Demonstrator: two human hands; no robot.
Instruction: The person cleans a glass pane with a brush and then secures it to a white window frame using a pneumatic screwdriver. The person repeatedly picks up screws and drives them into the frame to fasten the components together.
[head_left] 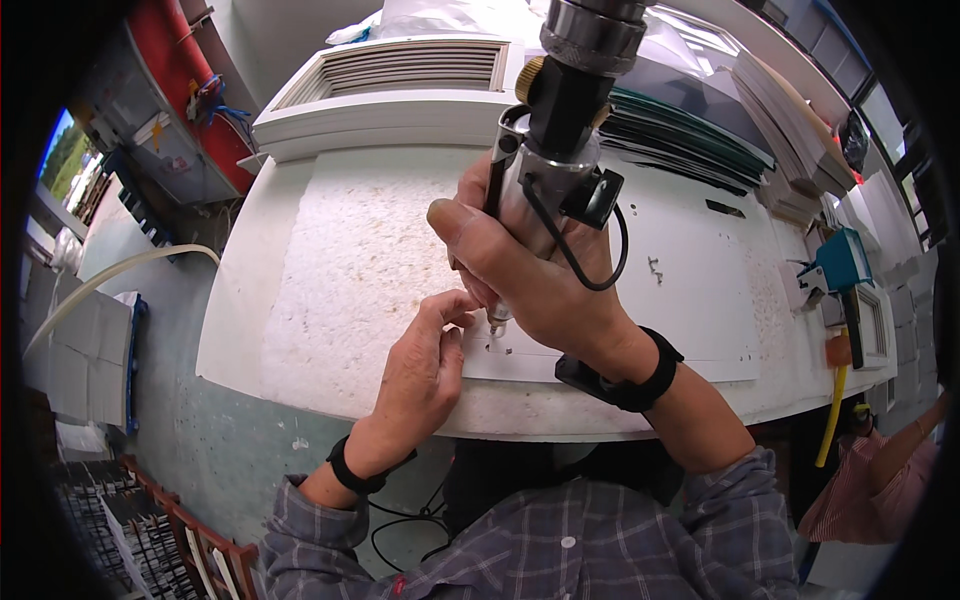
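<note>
My right hand (pixel 545 275) is wrapped round a silver and black power screwdriver (pixel 565 115), held nearly upright. A black cord loops at its side, and its clear-tipped nose points down at a white panel (pixel 600 335). Close to the nose, my left hand (pixel 425 365) rests at the panel with its fingers curled together. Anything between those fingertips is too small or hidden to make out. Small dark screws (pixel 508 351) lie by the nose, and several more loose screws (pixel 655 270) are scattered farther right on the panel.
White frames with a louvre (pixel 400 72) are stacked at the back left. Dark green sheets (pixel 680 145) and a stack of white boards (pixel 790 130) stand at the back right. A teal tool (pixel 843 260) lies at the right edge. Another person's arm (pixel 905 440) shows at far right.
</note>
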